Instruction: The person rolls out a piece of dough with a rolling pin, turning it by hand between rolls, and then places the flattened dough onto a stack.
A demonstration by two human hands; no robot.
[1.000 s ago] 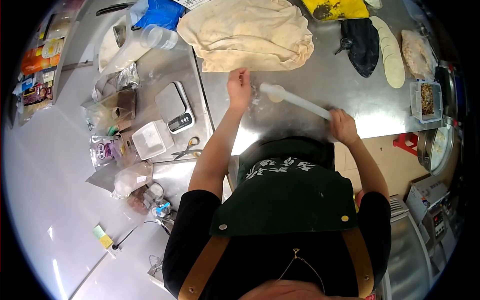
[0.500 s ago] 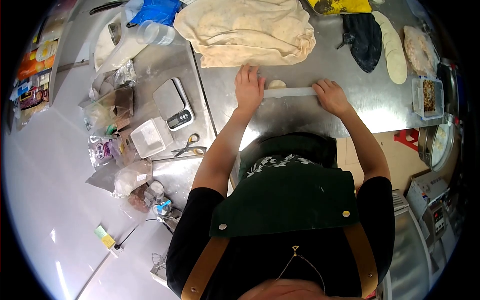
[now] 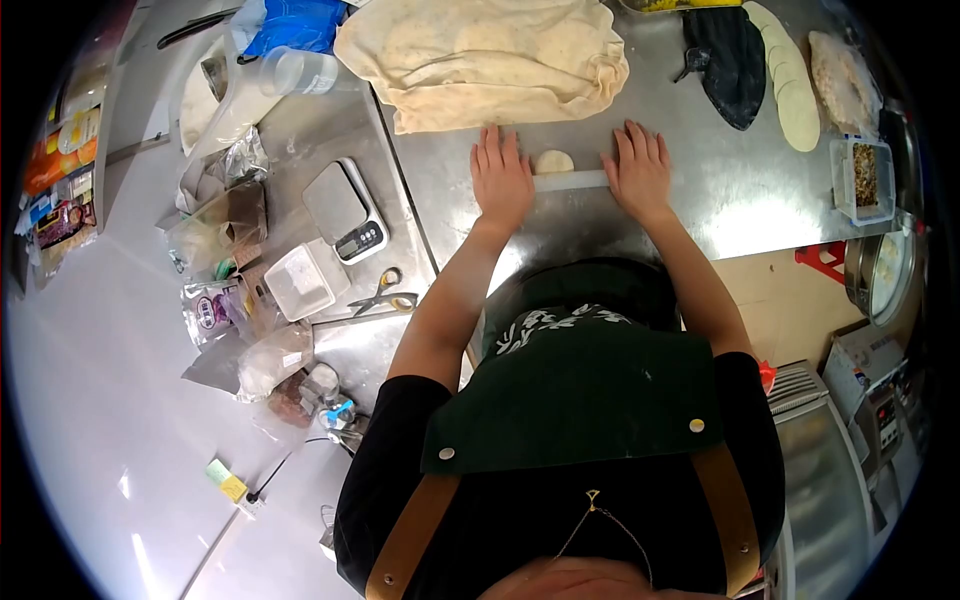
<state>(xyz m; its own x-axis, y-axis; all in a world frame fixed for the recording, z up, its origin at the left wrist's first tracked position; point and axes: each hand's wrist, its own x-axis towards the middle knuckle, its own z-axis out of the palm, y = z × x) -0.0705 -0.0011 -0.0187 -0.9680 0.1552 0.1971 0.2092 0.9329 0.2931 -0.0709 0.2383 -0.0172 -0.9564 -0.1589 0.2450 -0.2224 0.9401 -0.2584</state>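
Observation:
A white rolling pin (image 3: 572, 180) lies crosswise on the steel table, its ends hidden under my two palms. My left hand (image 3: 502, 183) rests on its left end, fingers stretched forward. Over the right end lies my right hand (image 3: 639, 176), its fingers straight and spread, not wrapped round the pin. A small round piece of dough (image 3: 554, 161) sits just beyond the pin, between the hands; its near edge meets the pin. Past my fingertips is a large cream cloth (image 3: 490, 65), bulging over something hidden.
Left are a scale (image 3: 345, 210), a white tub (image 3: 303, 280), scissors (image 3: 383, 290) and several bags. At right lie a dark cloth (image 3: 722, 75), overlapping dough rounds (image 3: 792, 92) and a filling container (image 3: 861, 180). The steel table's (image 3: 740, 200) front edge runs before my apron.
My right hand has moved left along the rolling pin, and its fingers have straightened from a curled hold. My left hand's fingers have spread flatter. The view has shifted slightly.

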